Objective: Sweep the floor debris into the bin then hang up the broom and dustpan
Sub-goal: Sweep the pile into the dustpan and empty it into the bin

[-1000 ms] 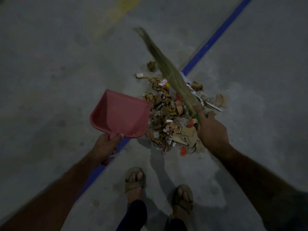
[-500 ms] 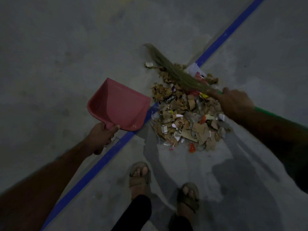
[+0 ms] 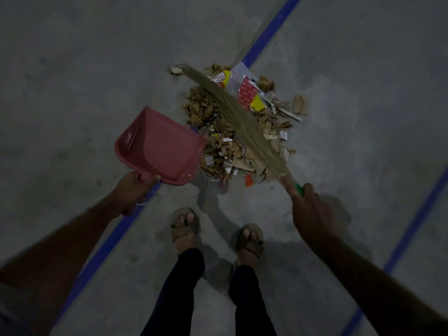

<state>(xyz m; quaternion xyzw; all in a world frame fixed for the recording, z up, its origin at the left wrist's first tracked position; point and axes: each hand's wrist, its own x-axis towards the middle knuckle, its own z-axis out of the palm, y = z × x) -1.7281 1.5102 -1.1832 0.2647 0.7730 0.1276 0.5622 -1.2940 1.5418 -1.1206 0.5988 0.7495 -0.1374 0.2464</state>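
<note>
A pile of debris (image 3: 215, 117), made of dry leaves, cardboard scraps and coloured wrappers, lies on the grey concrete floor in front of my feet. My left hand (image 3: 133, 190) grips the handle of a red dustpan (image 3: 160, 146), whose open lip touches the pile's left edge. My right hand (image 3: 312, 209) holds a grass broom (image 3: 232, 110) by its green handle. The bristles lie diagonally across the pile, tip at the far left. No bin is in view.
A blue floor line (image 3: 269, 35) runs diagonally from the far right, under the pile, to the near left. A second blue line (image 3: 412, 229) crosses the right side. My sandalled feet (image 3: 249, 238) stand just behind the pile.
The broom has swung so its bristles now lie across the middle of the pile instead of its far edge. My right hand has come nearer to me. The dustpan stays at the pile's left edge.
</note>
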